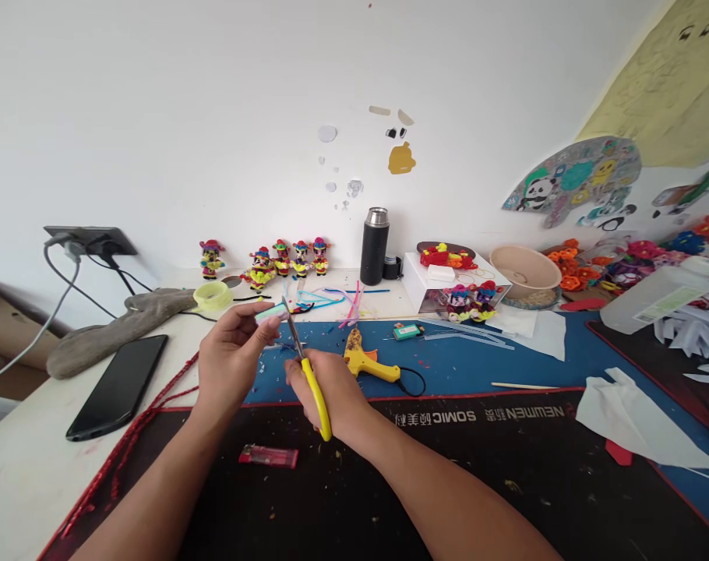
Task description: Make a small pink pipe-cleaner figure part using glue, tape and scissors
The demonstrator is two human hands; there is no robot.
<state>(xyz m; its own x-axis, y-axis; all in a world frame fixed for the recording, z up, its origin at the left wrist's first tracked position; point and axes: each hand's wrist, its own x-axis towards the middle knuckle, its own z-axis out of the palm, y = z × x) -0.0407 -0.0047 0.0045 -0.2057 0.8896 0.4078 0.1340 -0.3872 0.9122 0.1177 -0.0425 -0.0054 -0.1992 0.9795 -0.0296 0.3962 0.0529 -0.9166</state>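
My left hand (231, 351) pinches a small pale, shiny strip (271, 312) between thumb and fingers, above the blue mat. My right hand (328, 389) is wrapped round the yellow handles of a pair of scissors (315, 399). The metal blades point up and away, and their tips are at the right end of the pale strip. Just right of my right hand a yellow glue gun (369, 362) lies on the blue mat. Thin blue and pink strips (354, 304) lie behind the scissors.
A red lighter (269, 456) lies on the black mat (448, 499). At left are a phone (118, 387), red cord (149, 413) and tape (213, 294). Small figures (281, 257), a black flask (375, 245) and a white box (413, 284) stand behind. White cloth (617, 413) lies right.
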